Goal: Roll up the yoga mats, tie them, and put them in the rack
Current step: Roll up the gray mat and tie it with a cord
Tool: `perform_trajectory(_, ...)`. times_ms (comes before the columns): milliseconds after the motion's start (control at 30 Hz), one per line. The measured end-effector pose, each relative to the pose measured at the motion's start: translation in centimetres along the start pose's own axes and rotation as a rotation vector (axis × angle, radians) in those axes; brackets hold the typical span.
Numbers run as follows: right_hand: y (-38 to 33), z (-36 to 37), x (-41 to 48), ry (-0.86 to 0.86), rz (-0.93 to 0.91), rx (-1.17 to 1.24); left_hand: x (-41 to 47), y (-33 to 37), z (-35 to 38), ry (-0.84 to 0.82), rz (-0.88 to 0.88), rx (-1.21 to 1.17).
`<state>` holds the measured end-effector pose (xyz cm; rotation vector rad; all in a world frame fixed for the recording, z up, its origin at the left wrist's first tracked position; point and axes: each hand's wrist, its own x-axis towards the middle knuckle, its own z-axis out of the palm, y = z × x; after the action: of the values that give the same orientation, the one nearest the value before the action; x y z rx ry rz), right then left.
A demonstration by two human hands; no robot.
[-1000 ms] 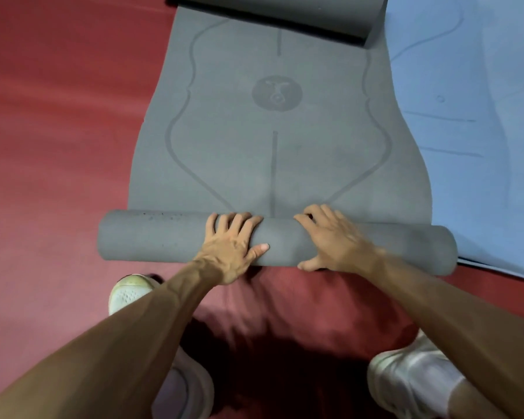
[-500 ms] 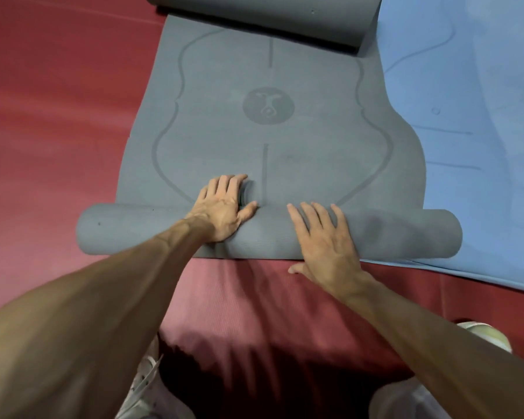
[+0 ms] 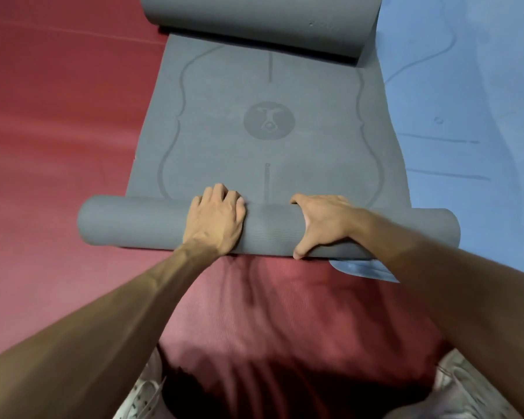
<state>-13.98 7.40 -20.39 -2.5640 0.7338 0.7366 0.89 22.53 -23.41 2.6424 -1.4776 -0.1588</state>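
While both your hands sit on the roll [image 3: 133, 222], you're partway through rolling the grey mat [image 3: 224, 164], about a third done by my estimate. The roll lies across the mat's near end on the red floor [image 3: 43, 116]. The flat stretch with the round logo [image 3: 268, 120] lies beyond it, not yet taken up.

Left hand [image 3: 215, 220]: palm on top, fingers bent over the far side, grip closed on the roll. Right hand [image 3: 321, 225]: thumb hooked at the near underside, fingers over the top, grip also holding the roll.

The roll's right end overhangs the blue mat [image 3: 466, 116], which lies flat along the grey mat's right edge, with a corner showing under the roll.

At the far end a grey curl [image 3: 254, 22] sits on the mat. It's possibly this mat's own end curled over, possibly a second roll; the frame cuts it off, so I can't tell.

Left to do: finish rolling, tie, rack. Blue mat not started. No tie or rack in view.
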Motion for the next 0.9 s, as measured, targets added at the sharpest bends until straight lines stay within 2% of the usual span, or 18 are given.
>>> perform_trajectory(133, 0.2, -1.2, 0.1, -0.092, 0.018, 0.065, -1.5, -0.4, -0.7, 0.029, 0.085, -0.039)
perform_trajectory(333, -0.9, -1.6, -1.8, -0.306, -0.034, 0.281, -6.5, -0.3, -2.6, 0.128, 0.171, 0.08)
perform_trajectory(467, -2.1, 1.2, -3.0, -0.392, -0.029, 0.32, -9.4, -1.2, -1.5, 0.023, 0.212, 0.101)
perform_trajectory(633, -3.9, 4.7, -4.1, -0.26, 0.01, 0.202, -11.0, -3.1, 2.0, -0.112, 0.203, 0.058)
perform_trajectory(900, -3.7, 6.6, -5.0, -0.058, -0.025, 0.028, -11.1, -3.2, 3.1, -0.102, 0.187, -0.021)
